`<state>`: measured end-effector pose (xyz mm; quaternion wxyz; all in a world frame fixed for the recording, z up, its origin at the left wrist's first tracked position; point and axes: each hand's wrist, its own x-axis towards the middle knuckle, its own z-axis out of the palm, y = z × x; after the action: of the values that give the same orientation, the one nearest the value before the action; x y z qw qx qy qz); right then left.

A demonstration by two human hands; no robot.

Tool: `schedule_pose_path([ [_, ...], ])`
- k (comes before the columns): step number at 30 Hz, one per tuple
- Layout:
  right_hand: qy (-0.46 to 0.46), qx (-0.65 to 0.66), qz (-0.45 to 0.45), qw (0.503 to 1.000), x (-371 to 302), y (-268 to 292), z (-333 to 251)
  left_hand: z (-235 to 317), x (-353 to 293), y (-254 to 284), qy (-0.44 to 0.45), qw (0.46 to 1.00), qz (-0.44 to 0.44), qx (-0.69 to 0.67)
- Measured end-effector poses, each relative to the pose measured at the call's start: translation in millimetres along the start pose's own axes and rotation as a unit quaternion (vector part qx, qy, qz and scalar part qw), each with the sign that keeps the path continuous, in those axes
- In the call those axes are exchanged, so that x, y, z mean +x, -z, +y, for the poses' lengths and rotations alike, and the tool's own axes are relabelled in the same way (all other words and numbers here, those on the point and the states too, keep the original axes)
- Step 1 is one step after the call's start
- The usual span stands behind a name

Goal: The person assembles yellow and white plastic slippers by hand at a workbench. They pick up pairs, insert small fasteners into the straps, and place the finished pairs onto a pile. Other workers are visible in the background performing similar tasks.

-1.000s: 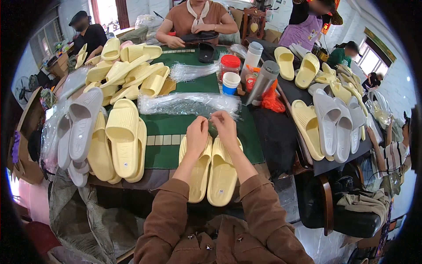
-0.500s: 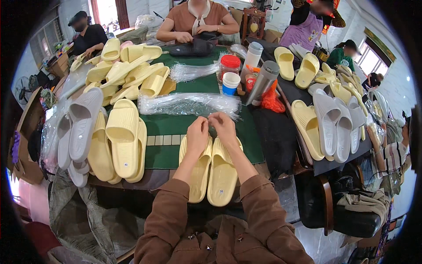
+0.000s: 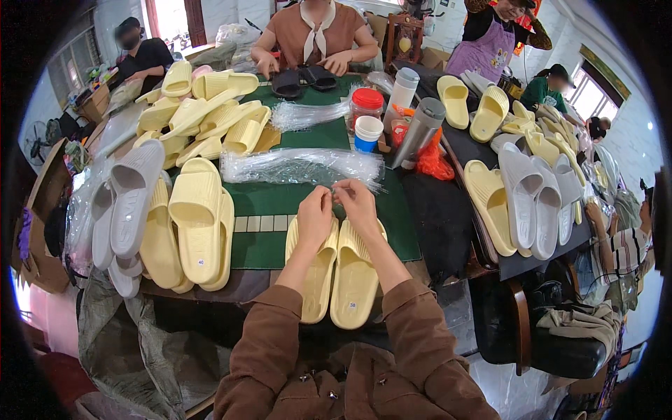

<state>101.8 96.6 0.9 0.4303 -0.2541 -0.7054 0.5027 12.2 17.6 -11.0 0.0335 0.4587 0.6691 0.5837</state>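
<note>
A pair of pale yellow slide slippers [image 3: 352,297] lies side by side at the near table edge, heels toward me. Above their toe ends, my left hand [image 3: 315,213] and my right hand [image 3: 358,208] meet with fingertips pinched close together. Whatever is between the fingers is too small to make out. Just beyond my fingertips a bundle of clear plastic strips [image 3: 301,166] lies across the green mat [image 3: 259,248]. The hands and wrists partly cover the slippers' straps.
Yellow slippers [image 3: 199,224] and grey slippers [image 3: 133,203] are piled at left; more grey slippers [image 3: 521,196] lie at right. A red-lidded jar [image 3: 365,105], a paper cup [image 3: 367,133] and a steel flask [image 3: 420,133] stand beyond the strips. A person sits opposite with black slippers [image 3: 287,82].
My hands stay nearly in place, fingertips still pinched. Across the table, the person's black slippers now lie apart on the mat, with that person's hands beside them.
</note>
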Motion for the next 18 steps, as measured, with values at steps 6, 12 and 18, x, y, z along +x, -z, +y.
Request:
schedule_pose_path([
  [6, -0.003, -0.037, -0.017, 0.999, -1.4, -1.6, -0.4, -0.1, -1.1, 1.5, 0.01, 1.0, 0.007, 0.005],
  [12, 0.007, -0.044, -0.021, 0.999, -1.7, -1.3, -3.0, -2.7, -1.2, 1.0, 0.002, 1.0, 0.011, -0.021],
  [18, -0.007, -0.016, -0.015, 1.0, 0.5, 0.8, 7.8, 0.4, -2.2, -3.4, 0.009, 0.998, 0.027, -0.052],
])
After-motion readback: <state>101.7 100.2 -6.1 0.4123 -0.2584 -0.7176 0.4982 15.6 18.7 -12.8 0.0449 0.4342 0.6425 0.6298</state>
